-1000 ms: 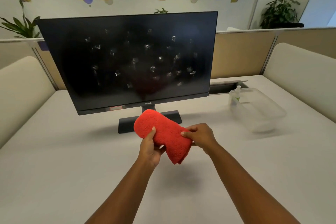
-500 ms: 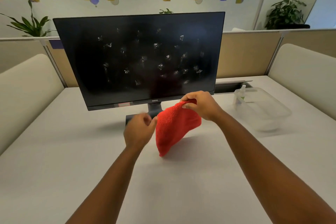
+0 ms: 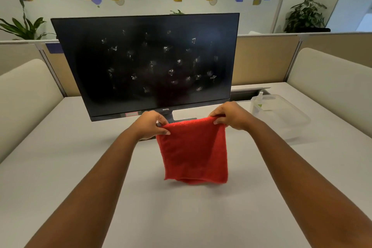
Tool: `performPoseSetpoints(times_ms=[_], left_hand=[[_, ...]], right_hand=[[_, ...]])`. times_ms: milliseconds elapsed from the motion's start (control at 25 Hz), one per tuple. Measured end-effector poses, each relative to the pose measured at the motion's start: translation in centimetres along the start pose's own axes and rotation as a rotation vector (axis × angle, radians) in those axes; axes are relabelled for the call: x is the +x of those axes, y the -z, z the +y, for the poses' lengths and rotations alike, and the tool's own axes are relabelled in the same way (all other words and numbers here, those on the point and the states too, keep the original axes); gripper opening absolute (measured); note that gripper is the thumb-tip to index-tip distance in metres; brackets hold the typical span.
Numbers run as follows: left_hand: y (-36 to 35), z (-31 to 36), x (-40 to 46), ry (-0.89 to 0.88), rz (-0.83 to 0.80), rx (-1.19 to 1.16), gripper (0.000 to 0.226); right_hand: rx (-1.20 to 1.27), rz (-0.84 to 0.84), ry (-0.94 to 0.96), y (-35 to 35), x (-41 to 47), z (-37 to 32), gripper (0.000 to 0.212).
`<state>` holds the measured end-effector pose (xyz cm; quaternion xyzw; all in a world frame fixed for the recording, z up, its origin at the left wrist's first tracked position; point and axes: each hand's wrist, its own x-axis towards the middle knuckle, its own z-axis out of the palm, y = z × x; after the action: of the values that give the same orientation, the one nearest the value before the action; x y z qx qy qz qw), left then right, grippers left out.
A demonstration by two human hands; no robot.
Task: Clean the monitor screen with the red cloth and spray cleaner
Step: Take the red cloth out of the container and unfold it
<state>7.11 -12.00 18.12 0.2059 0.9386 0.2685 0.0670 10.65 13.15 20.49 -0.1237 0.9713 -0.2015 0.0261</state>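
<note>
A red cloth [image 3: 194, 151] hangs spread out in the air over the white desk, just in front of the monitor's lower edge. My left hand [image 3: 150, 125] pinches its upper left corner and my right hand [image 3: 231, 116] pinches its upper right corner. The black monitor [image 3: 149, 62] stands behind, its dark screen dotted with several whitish droplets or smudges. A small spray bottle [image 3: 259, 100] with a green label lies inside a clear plastic tub [image 3: 281, 115] at the right.
The white desk [image 3: 60, 157] is bounded by beige padded partitions left, right and behind. An open cable slot [image 3: 247, 93] sits behind the tub. Potted plants stand beyond the partitions at back left and back right.
The cloth was bunched between my hands a second ago; my hands have moved apart and up, and it now hangs unfolded and flat from its two top corners.
</note>
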Motion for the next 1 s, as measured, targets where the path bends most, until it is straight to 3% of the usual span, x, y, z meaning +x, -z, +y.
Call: performPoseSetpoints(times_ms=[80, 200, 280, 360, 440, 680, 720, 800, 880, 920, 1000], left_hand=[[-0.3, 0.3, 0.4, -0.058, 0.21, 0.093, 0.018], [-1.1, 0.7, 0.1, -0.248, 0.57, 0.148, 0.018], [-2.4, 0.4, -0.6, -0.37, 0.654, 0.217, 0.018], [-4.5, -0.6, -1.6, -0.468, 0.568, 0.289, 0.019], [-7.2, -1.8, -2.8, -0.506, 0.355, 0.316, 0.019], [-11.5, -3.9, -3.6, -0.174, -0.384, 0.256, 0.033], [-11.1, -3.8, -3.2, -0.127, -0.415, 0.151, 0.032], [-10.0, -3.6, -2.3, -0.025, -0.265, -0.058, 0.027], [-10.3, -3.6, -1.6, 0.027, -0.003, -0.035, 0.03], [-10.9, -3.4, -1.4, 0.025, 0.047, 0.03, 0.035], [-13.4, -3.1, -1.4, -0.019, -0.043, 0.146, 0.048]], right_hand=[[-0.037, 0.059, -0.049, -0.6, 0.5, 0.3, 0.03], [0.028, 0.364, -0.077, -1.0, 1.3, 0.4, 0.029], [0.088, 0.489, -0.053, -2.2, 0.8, 0.9, 0.027], [0.116, 0.48, -0.051, -4.6, -0.2, 2.1, 0.028], [0.171, 0.375, -0.088, -7.7, -1.8, 3.5, 0.029], [0.122, -0.145, -0.118, -12.1, -4.3, 6.1, 0.029], [0.149, -0.241, -0.122, -11.7, -4.3, 6.3, 0.025], [0.277, -0.308, -0.186, -11.0, -4.1, 6.2, 0.015], [0.325, -0.095, -0.255, -11.2, -3.2, 6.0, 0.015], [0.269, 0.057, -0.284, -11.8, -2.6, 5.7, 0.018], [0.159, 0.215, -0.292, -13.7, -1.6, 5.0, 0.029]])
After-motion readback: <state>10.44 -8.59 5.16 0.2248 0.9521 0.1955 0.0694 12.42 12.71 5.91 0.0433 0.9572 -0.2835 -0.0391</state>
